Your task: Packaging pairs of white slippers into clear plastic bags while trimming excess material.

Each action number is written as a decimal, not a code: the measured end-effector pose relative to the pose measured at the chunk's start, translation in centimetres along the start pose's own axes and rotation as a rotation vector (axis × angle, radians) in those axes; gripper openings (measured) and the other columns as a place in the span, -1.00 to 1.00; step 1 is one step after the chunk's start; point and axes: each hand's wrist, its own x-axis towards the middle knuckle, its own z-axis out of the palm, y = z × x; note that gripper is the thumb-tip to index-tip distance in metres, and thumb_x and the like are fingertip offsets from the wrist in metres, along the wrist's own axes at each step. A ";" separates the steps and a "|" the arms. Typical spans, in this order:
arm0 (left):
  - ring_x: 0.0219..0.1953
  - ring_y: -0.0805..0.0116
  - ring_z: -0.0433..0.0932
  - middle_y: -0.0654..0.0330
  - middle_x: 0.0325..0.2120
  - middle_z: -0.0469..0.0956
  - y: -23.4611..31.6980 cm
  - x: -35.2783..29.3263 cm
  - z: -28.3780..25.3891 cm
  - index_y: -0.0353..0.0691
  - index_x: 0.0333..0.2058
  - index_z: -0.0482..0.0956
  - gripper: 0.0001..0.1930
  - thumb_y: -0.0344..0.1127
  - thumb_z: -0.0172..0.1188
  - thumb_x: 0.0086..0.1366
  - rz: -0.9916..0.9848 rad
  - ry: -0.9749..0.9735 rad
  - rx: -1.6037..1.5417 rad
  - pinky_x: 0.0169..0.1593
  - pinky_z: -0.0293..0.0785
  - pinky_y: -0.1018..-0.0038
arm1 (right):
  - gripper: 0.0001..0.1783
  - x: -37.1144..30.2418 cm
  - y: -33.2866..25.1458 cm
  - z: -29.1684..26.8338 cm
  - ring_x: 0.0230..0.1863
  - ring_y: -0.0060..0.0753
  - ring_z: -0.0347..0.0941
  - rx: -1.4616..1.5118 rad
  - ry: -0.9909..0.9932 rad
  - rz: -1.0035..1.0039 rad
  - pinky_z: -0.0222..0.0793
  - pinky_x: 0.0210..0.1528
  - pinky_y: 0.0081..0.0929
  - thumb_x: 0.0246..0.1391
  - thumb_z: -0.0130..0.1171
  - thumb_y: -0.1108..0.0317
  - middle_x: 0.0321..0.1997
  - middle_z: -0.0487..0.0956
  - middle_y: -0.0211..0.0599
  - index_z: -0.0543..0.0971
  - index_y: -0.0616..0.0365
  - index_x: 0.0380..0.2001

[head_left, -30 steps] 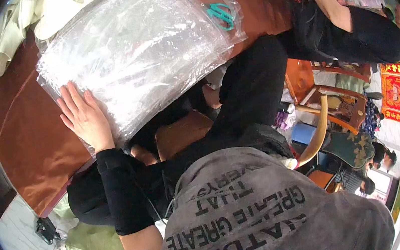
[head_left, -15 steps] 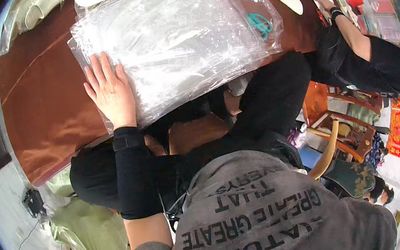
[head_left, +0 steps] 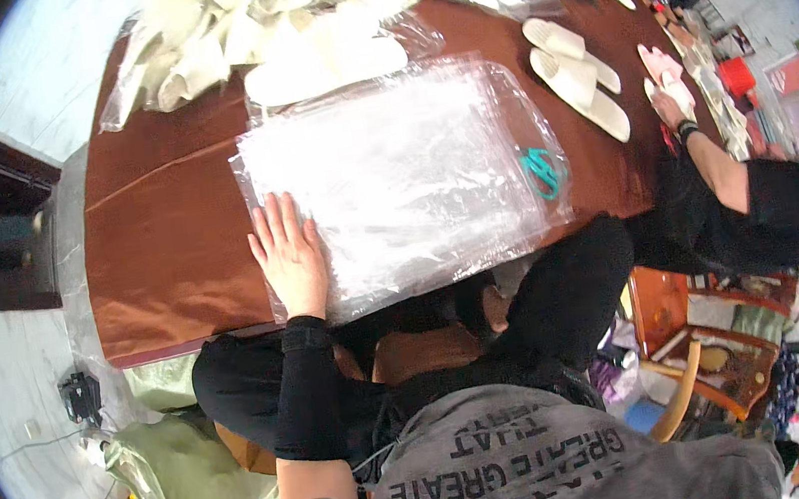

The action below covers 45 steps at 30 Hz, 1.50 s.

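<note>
The left hand (head_left: 295, 271) rests on the left edge of the clear plastic sheets (head_left: 410, 172), fingers slightly apart (the right hand is out of view); the sheets lie mid-frame, rightward of the fingers, long axis running sideways.

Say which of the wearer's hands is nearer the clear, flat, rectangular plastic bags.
Left. The left hand rests palm down on the lower left edge of the bags; the right hand is out of view.
</note>
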 end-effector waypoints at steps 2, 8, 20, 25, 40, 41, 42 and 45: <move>0.56 0.01 0.09 0.14 0.52 0.19 0.4 0.3 0.2 -0.08 0.46 0.28 -0.42 -0.11 0.03 0.55 0.006 -0.005 -0.019 0.55 -0.01 -0.05 | -0.76 -0.5 -1.1 -3.5 -0.31 -0.35 0.69 0.004 0.109 -0.059 0.60 -0.25 -0.37 0.35 0.14 0.28 -0.27 0.72 -0.16 0.64 0.25 -0.22; 0.54 -0.03 0.13 0.08 0.50 0.20 -0.1 0.6 -1.1 -0.11 0.47 0.25 -0.41 -0.16 0.04 0.54 -0.007 0.017 -0.031 0.52 0.04 -0.10 | -0.77 -1.7 -9.0 -18.6 -0.31 -0.36 0.68 -0.056 0.680 -0.397 0.58 -0.26 -0.38 0.35 0.13 0.29 -0.29 0.71 -0.17 0.64 0.25 -0.23; 0.54 -0.03 0.12 0.03 0.50 0.20 -0.7 0.4 -3.2 -0.16 0.44 0.29 -0.41 -0.09 0.03 0.54 -0.043 0.002 -0.072 0.53 0.03 -0.08 | -0.78 3.7 -16.3 -36.5 -0.33 -0.38 0.66 -0.386 1.196 -0.380 0.55 -0.28 -0.40 0.34 0.12 0.30 -0.32 0.70 -0.19 0.63 0.23 -0.25; 0.53 -0.03 0.11 0.05 0.49 0.19 -1.7 -0.8 -3.0 -0.15 0.44 0.29 -0.41 -0.10 0.06 0.52 -0.060 0.053 -0.044 0.51 0.05 -0.08 | -0.79 5.7 -17.0 -37.2 -0.33 -0.39 0.65 -0.474 1.157 -0.289 0.53 -0.29 -0.40 0.33 0.12 0.31 -0.33 0.69 -0.20 0.63 0.23 -0.26; 0.56 -0.02 0.09 0.05 0.51 0.18 -1.3 -0.1 -3.0 -0.16 0.43 0.31 -0.44 -0.09 0.00 0.56 -0.057 0.011 -0.052 0.53 0.00 -0.08 | -0.81 3.7 -10.5 -38.1 -0.35 -0.42 0.63 -0.628 1.092 -0.173 0.50 -0.32 -0.42 0.32 0.11 0.33 -0.36 0.67 -0.23 0.62 0.21 -0.29; 0.56 -0.03 0.09 0.05 0.51 0.18 -1.2 -0.1 -2.9 -0.16 0.43 0.31 -0.44 -0.09 0.00 0.56 -0.065 -0.002 -0.042 0.53 0.00 -0.08 | -0.81 3.3 -10.2 -38.1 -0.35 -0.42 0.63 -0.666 1.059 -0.157 0.49 -0.32 -0.43 0.32 0.11 0.33 -0.36 0.67 -0.23 0.62 0.21 -0.29; 0.56 -0.03 0.09 0.05 0.51 0.18 -1.2 0.0 -2.8 -0.16 0.43 0.31 -0.44 -0.09 0.00 0.56 -0.071 -0.011 -0.035 0.53 0.00 -0.09 | -0.81 2.9 -10.0 -38.0 -0.35 -0.43 0.63 -0.702 1.020 -0.145 0.49 -0.32 -0.43 0.32 0.11 0.33 -0.37 0.67 -0.23 0.62 0.20 -0.29; 0.55 -0.04 0.10 0.05 0.52 0.18 -0.5 0.4 -2.7 -0.15 0.44 0.31 -0.44 -0.10 0.01 0.56 -0.060 -0.017 -0.068 0.53 0.00 -0.09 | -0.81 1.7 -9.5 -38.0 -0.36 -0.43 0.62 -0.835 0.927 -0.145 0.48 -0.33 -0.43 0.31 0.11 0.33 -0.37 0.66 -0.24 0.62 0.20 -0.29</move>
